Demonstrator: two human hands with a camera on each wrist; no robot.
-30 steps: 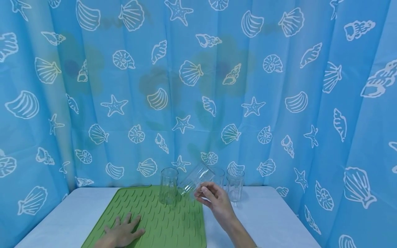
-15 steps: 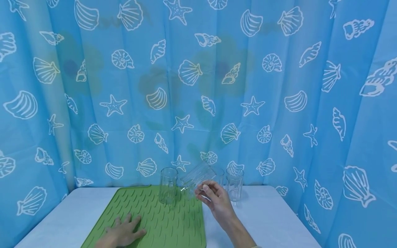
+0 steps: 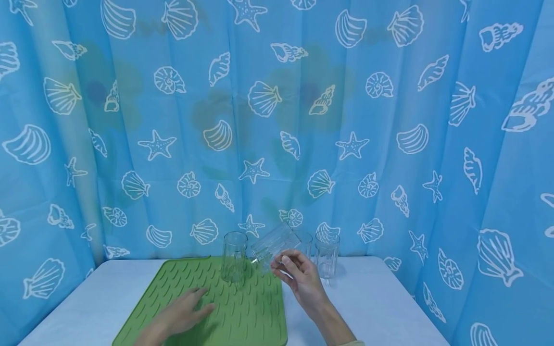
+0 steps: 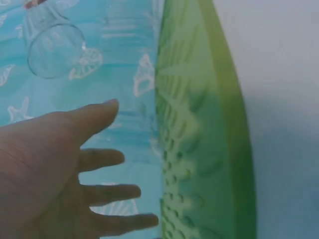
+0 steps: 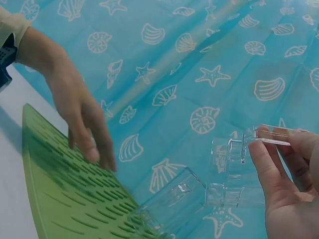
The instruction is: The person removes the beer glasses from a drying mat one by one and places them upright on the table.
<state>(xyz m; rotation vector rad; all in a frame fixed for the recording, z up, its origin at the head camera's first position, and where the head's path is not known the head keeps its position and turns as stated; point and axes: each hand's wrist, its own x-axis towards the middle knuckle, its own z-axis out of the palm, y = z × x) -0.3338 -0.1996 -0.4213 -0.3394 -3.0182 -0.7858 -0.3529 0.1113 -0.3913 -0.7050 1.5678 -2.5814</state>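
Observation:
My right hand (image 3: 301,280) pinches a clear drinking glass (image 3: 271,241) between thumb and fingers, tilted above the back right part of a green ridged mat (image 3: 242,312). In the left wrist view, the round rim of this held glass (image 4: 56,52) faces away from the fingers. Another clear glass (image 3: 234,257) stands upright on the mat's back edge, left of the held one. Low over the mat hovers my left hand (image 3: 183,311), nothing in its grasp, fingers extended and spread in the left wrist view. Where the right fingertips meet the glass is hard to make out.
Two more clear glasses, a partly hidden one (image 3: 306,242) and one in plain sight (image 3: 327,257), stand at the back of the white table (image 3: 368,307), right of the mat. A blue shell-patterned curtain (image 3: 277,120) hangs close behind and along both sides.
My left hand, earlier spread flat on the mat, has lifted off and shifted slightly right and away from me. The right hand keeps hold of the tilted glass in nearly the same place.

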